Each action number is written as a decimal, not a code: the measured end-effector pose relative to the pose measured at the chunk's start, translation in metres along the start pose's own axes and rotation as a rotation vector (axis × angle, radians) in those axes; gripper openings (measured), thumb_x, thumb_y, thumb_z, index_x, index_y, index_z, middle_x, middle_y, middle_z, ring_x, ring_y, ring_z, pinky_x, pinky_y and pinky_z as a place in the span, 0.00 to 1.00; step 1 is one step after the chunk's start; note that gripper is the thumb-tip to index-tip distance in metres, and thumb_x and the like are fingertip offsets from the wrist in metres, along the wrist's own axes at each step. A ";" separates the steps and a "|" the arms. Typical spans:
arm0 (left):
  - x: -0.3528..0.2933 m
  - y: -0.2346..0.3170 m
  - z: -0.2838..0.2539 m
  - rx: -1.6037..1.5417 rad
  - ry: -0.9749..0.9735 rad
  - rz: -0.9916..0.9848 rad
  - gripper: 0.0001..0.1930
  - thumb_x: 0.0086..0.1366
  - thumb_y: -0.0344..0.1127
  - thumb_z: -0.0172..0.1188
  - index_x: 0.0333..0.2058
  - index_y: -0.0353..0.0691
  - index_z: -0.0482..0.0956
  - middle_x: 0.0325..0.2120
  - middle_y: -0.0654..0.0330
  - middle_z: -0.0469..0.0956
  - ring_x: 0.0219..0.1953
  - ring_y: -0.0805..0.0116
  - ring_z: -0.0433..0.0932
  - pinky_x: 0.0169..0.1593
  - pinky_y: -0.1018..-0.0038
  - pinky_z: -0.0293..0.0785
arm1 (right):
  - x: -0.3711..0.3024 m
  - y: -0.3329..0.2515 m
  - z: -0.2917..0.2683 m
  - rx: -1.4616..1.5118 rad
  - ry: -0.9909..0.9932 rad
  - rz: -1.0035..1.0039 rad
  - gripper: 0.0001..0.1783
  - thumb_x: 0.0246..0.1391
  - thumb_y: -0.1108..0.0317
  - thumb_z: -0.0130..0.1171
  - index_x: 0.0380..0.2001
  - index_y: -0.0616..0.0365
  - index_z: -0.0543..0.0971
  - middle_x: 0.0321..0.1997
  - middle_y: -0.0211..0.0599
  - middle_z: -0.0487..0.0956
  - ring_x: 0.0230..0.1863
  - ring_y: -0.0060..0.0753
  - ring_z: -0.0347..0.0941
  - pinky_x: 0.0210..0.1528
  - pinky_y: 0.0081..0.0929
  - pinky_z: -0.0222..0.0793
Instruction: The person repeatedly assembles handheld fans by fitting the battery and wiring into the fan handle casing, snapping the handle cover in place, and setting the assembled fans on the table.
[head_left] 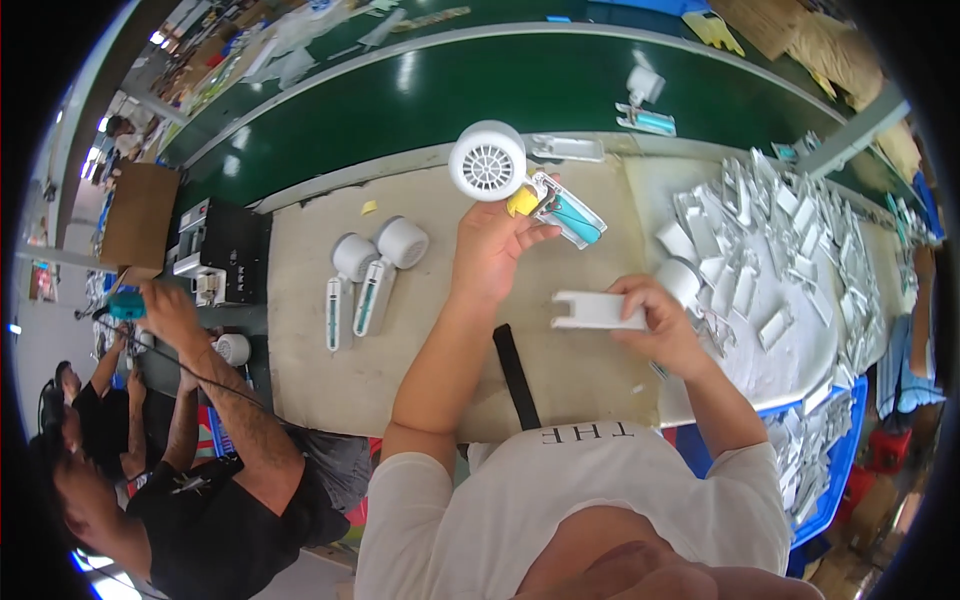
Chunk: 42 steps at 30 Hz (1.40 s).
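In my left hand (487,250) is a white handheld fan (488,163) with a round, vented head. Its handle is uncovered, showing a teal cylinder (577,222) and thin wires. Something yellow (521,202) shows at my fingers by the fan's neck. Pinched at one end by my right hand (655,322) is a white plastic handle cover (597,310), held apart from the fan and below it to the right. Just behind that hand sits another round white head (680,281), partly hidden.
Two white fans (375,275) lie on the table at left. Loose white covers (760,250) are heaped at right, above a blue crate (850,450). A black strap (515,380) lies near me. Beyond runs a green belt (440,90). At left, a co-worker holds a teal tool (126,305).
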<state>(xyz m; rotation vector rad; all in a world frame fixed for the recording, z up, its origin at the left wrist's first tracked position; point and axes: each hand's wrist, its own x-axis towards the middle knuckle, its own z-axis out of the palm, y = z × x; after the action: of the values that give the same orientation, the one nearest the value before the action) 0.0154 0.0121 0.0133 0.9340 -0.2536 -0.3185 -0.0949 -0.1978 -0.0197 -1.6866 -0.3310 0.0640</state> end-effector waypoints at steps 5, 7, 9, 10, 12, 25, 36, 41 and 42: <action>-0.001 0.005 -0.012 -0.036 0.104 0.054 0.20 0.62 0.34 0.48 0.52 0.33 0.62 0.50 0.47 0.67 0.47 0.61 0.72 0.45 0.66 0.74 | 0.014 0.000 0.014 -1.044 -0.207 -0.238 0.17 0.35 0.73 0.64 0.32 0.55 0.70 0.47 0.40 0.69 0.52 0.45 0.64 0.52 0.35 0.61; 0.000 0.003 -0.010 -0.059 0.117 0.066 0.20 0.62 0.34 0.48 0.52 0.33 0.62 0.50 0.48 0.67 0.47 0.61 0.72 0.45 0.65 0.74 | 0.025 -0.004 0.024 -0.871 -0.246 -0.177 0.24 0.35 0.69 0.65 0.41 0.53 0.72 0.46 0.39 0.69 0.49 0.44 0.65 0.51 0.34 0.62; 0.002 0.002 -0.008 -0.176 0.129 0.077 0.18 0.61 0.33 0.51 0.49 0.35 0.66 0.48 0.53 0.70 0.46 0.65 0.73 0.45 0.69 0.74 | 0.036 -0.008 0.024 -0.839 -0.337 -0.162 0.28 0.35 0.70 0.64 0.45 0.53 0.70 0.46 0.40 0.69 0.49 0.44 0.65 0.51 0.34 0.62; 0.002 0.000 -0.008 -0.173 0.122 0.084 0.18 0.61 0.33 0.51 0.49 0.35 0.66 0.48 0.53 0.70 0.46 0.65 0.73 0.45 0.69 0.74 | 0.041 -0.010 0.023 -0.800 -0.431 -0.136 0.31 0.35 0.70 0.64 0.48 0.53 0.69 0.46 0.41 0.69 0.49 0.45 0.65 0.51 0.35 0.62; 0.002 -0.005 -0.010 -0.169 0.170 0.158 0.17 0.61 0.33 0.51 0.49 0.35 0.66 0.48 0.54 0.70 0.47 0.66 0.72 0.46 0.69 0.73 | 0.051 -0.029 0.023 -0.743 -0.220 -0.196 0.32 0.36 0.71 0.64 0.50 0.53 0.68 0.46 0.41 0.69 0.48 0.45 0.65 0.50 0.34 0.63; -0.008 -0.006 0.000 -0.244 0.163 0.265 0.17 0.62 0.33 0.50 0.50 0.37 0.66 0.49 0.56 0.69 0.49 0.67 0.70 0.52 0.70 0.66 | 0.107 -0.074 0.042 -0.808 0.238 -0.509 0.33 0.33 0.77 0.63 0.50 0.54 0.71 0.44 0.37 0.69 0.43 0.42 0.64 0.45 0.34 0.64; -0.013 0.001 0.010 -0.083 0.264 0.510 0.19 0.57 0.31 0.54 0.47 0.33 0.67 0.43 0.51 0.72 0.49 0.54 0.70 0.55 0.59 0.64 | 0.101 -0.045 0.026 -0.155 0.130 0.031 0.24 0.46 0.61 0.61 0.47 0.58 0.71 0.38 0.36 0.72 0.40 0.27 0.69 0.38 0.21 0.66; -0.015 0.021 0.026 -0.132 0.171 0.553 0.18 0.58 0.33 0.52 0.47 0.33 0.67 0.41 0.51 0.72 0.47 0.54 0.71 0.53 0.58 0.66 | 0.096 -0.071 0.029 -0.035 0.137 -0.073 0.16 0.50 0.58 0.56 0.27 0.63 0.72 0.21 0.32 0.70 0.25 0.19 0.64 0.25 0.20 0.58; -0.018 0.031 0.033 -0.110 0.097 0.565 0.18 0.58 0.34 0.52 0.46 0.33 0.66 0.40 0.51 0.72 0.46 0.54 0.71 0.52 0.59 0.66 | 0.094 -0.087 0.030 -0.121 0.165 -0.201 0.17 0.50 0.57 0.56 0.22 0.63 0.71 0.19 0.32 0.69 0.21 0.21 0.63 0.22 0.22 0.56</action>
<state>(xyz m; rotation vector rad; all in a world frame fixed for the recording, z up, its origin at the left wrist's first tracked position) -0.0083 0.0116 0.0567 0.7309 -0.3933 0.2306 -0.0272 -0.1358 0.0746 -1.7564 -0.3842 -0.2471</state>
